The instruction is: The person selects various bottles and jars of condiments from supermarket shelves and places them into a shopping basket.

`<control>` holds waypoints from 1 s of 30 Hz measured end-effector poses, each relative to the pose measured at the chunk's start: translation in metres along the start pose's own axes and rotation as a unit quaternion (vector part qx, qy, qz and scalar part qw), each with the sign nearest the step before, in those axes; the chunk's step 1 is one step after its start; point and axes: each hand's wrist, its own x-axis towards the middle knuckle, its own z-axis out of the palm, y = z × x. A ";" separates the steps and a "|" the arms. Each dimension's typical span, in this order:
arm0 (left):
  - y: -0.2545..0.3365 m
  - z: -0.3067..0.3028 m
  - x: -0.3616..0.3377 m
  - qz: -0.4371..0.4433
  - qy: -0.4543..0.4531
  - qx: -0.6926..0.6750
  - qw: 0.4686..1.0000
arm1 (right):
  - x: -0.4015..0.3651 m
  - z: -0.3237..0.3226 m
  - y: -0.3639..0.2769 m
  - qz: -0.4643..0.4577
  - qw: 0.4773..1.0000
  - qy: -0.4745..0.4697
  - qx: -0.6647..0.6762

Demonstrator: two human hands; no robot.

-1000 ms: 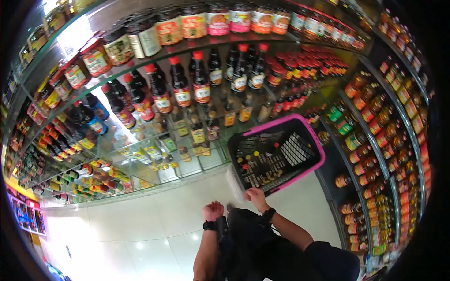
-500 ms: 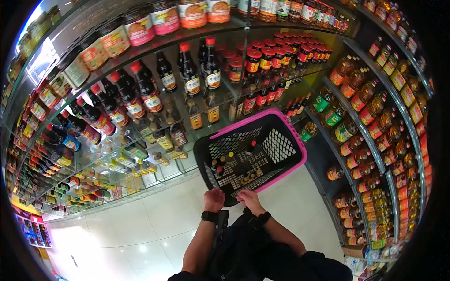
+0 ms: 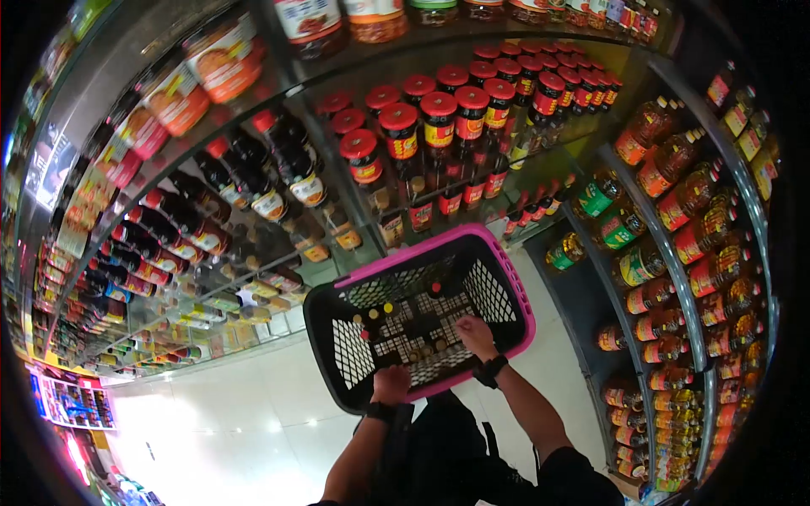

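On my feed, my left hand (image 3: 391, 384) is curled tight round the near edge of a black mesh shopping basket (image 3: 405, 257) with a pink rim, which I hold up in front of the shelves and above the white tiled floor (image 3: 270, 396). My right hand (image 3: 477, 333) is down inside the basket with its back towards the camera and its fingers bent over the mesh bottom. I cannot tell whether it has hold of anything. Each wrist carries a dark band. A few small yellow and red caps show at the mesh near the basket's middle, but I cannot tell whether they lie inside it or behind it.

Just beyond the basket stand glass shelves. There are red-lidded jars (image 3: 439, 110) in rows on an upper level and dark sauce bottles (image 3: 270, 198) with red caps running off to the left. To the right, dark shelving holds amber oil bottles (image 3: 666, 173) and 2 green-labelled bottles (image 3: 603, 198) near the corner.
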 end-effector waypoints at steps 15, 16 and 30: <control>0.005 -0.015 0.025 -0.068 -0.081 -0.111 0.988 | 0.194 0.057 0.001 0.062 0.873 -0.218 -0.431; 0.005 -0.010 0.023 -0.065 -0.077 -0.102 0.990 | 0.200 0.060 0.007 0.058 0.874 -0.218 -0.430; 0.008 -0.015 0.036 -0.037 0.065 -0.432 0.899 | 0.134 0.005 0.000 -0.113 0.983 -0.064 -0.130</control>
